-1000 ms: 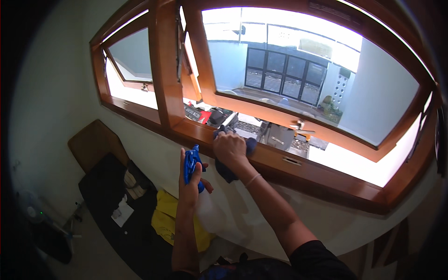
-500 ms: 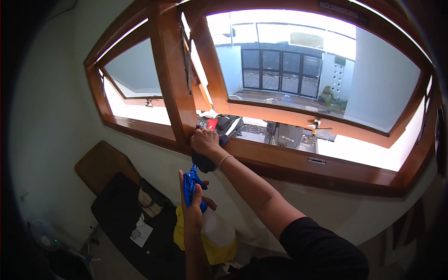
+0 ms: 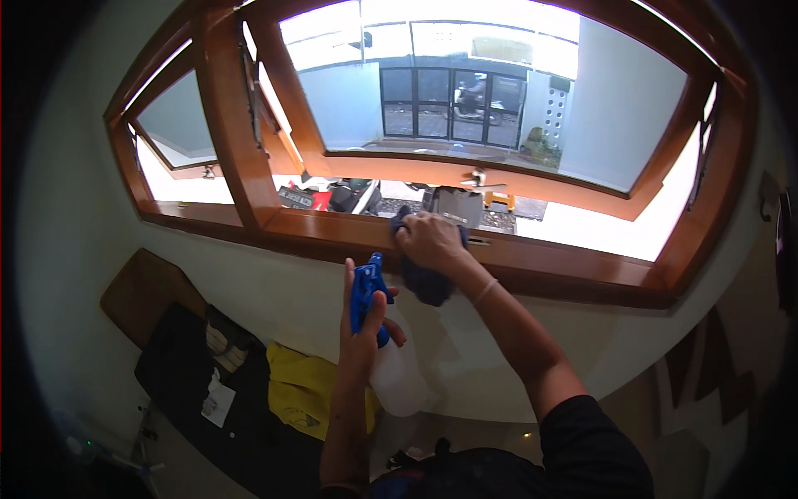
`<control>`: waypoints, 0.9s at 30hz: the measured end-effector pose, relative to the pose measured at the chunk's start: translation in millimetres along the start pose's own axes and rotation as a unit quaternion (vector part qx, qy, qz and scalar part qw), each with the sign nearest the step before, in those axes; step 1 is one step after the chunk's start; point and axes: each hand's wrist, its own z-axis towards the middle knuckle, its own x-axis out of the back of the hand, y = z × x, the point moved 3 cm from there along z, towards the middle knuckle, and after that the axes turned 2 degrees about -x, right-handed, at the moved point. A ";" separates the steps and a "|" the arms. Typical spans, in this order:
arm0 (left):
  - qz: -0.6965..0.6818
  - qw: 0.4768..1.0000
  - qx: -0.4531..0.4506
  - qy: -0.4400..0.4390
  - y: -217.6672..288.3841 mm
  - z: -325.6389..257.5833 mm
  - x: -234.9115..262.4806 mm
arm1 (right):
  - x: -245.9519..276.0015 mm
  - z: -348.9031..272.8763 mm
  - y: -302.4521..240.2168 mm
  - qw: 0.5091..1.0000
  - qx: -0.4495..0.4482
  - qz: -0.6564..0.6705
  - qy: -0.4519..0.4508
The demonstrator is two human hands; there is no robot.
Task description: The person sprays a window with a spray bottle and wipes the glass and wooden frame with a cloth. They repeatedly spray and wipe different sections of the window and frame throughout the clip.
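Observation:
My right hand (image 3: 434, 243) presses a bunched dark blue cloth (image 3: 427, 285) onto the brown wooden window sill (image 3: 332, 231); part of the cloth hangs over the sill's front edge. Lower and to the left, my left hand (image 3: 359, 348) grips a spray bottle (image 3: 401, 384) by its neck. The bottle has a blue trigger head (image 3: 366, 293) and a pale, see-through body. Its nozzle points up toward the sill, a little apart from the cloth. Above the sill, the large window sash (image 3: 499, 185) is tilted outward.
A smaller sash (image 3: 179, 125) also stands tilted out, left of the wooden post (image 3: 226, 116). A metal latch (image 3: 477, 178) sits on the large sash's bottom rail. Below the sill are a black padded seat (image 3: 179, 378), a yellow cloth (image 3: 303, 391) and a fan at lower left.
My right hand has slid the cloth rightward along the sill, away from the post. My left hand has moved slightly right with the spray bottle. The view has shifted to the right.

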 end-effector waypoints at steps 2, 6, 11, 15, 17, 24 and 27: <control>0.018 0.999 -0.003 -0.031 -15.4 -4.8 -35.1 | 35.5 -33.7 40.5 1.000 -0.021 -0.017 0.004; -0.038 0.991 0.039 -0.122 -42.8 -16.1 -114.5 | 109.1 -101.5 126.8 0.993 -0.112 -0.035 -0.005; -0.056 0.978 0.079 -0.185 -68.2 -37.8 -196.7 | 189.8 -172.2 241.6 0.981 -0.180 -0.055 0.038; -0.060 0.971 0.093 -0.213 -74.2 -50.4 -236.3 | 234.5 -205.8 310.9 0.957 -0.272 -0.098 0.018; -0.062 0.970 0.094 -0.217 -75.6 -52.7 -245.1 | 230.6 -209.2 324.2 0.962 -0.244 -0.116 0.040; -0.053 0.985 0.062 -0.153 -66.9 -35.6 -211.3 | 214.7 -199.1 281.5 0.962 -0.250 -0.110 -0.022; -0.035 0.994 0.023 -0.101 -55.7 -19.0 -173.1 | 179.2 -175.5 227.3 0.980 -0.163 -0.116 0.016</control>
